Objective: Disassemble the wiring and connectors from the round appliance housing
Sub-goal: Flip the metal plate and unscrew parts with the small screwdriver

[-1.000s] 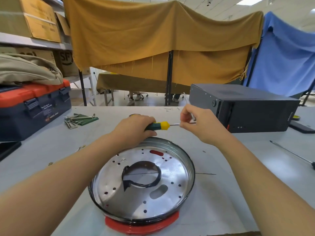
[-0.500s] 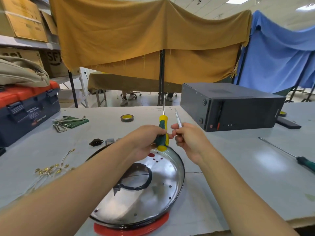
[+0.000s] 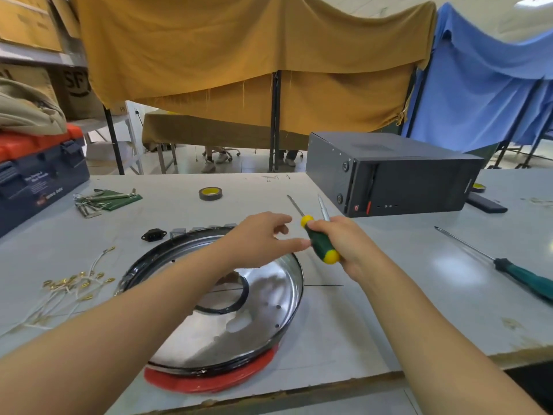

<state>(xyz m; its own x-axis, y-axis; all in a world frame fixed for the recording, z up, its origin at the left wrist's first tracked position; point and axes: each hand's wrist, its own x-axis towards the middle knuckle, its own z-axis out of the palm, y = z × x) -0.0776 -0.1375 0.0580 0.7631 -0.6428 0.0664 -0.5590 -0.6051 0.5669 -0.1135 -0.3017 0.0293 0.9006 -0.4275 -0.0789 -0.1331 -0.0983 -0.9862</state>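
**Screwdriver gripped above round housing**

Right hand (image 3: 350,247) wrapped around a green-and-yellow screwdriver (image 3: 320,244), smooth plastic handle, thin steel shaft pointing away; a second slim silvery rod also sticking up out of the same fist. Left hand (image 3: 260,235) loose, fingers (image 3: 281,226) relaxed and slightly spread, holding nothing, thumb tip just touching the green handle.

Directly beneath and nearer than both sets of fingers: round appliance housing (image 3: 269,295), shallow dish shape, mirror-bright perforated metal floor, glossy black rim, a black-edged circular cut-out at centre, red plastic lip showing at the near edge. Resting on the pale grey counter (image 3: 374,324).

Left of the fingers, well apart: bundle of white wires with brass ring terminals (image 3: 74,283). Left and a little beyond: small black socket connector (image 3: 154,235). Farther beyond: roll of dark tape with yellow core (image 3: 210,193), set of hex keys on green holder (image 3: 101,200).

Right of the fingers: matte black computer case (image 3: 389,181), boxy, and a long teal-handled screwdriver (image 3: 508,271) lying flat.

Far left: cardboard box marked "SF" (image 3: 74,88); blue toolbox with orange lid (image 3: 36,175), label print unreadable.
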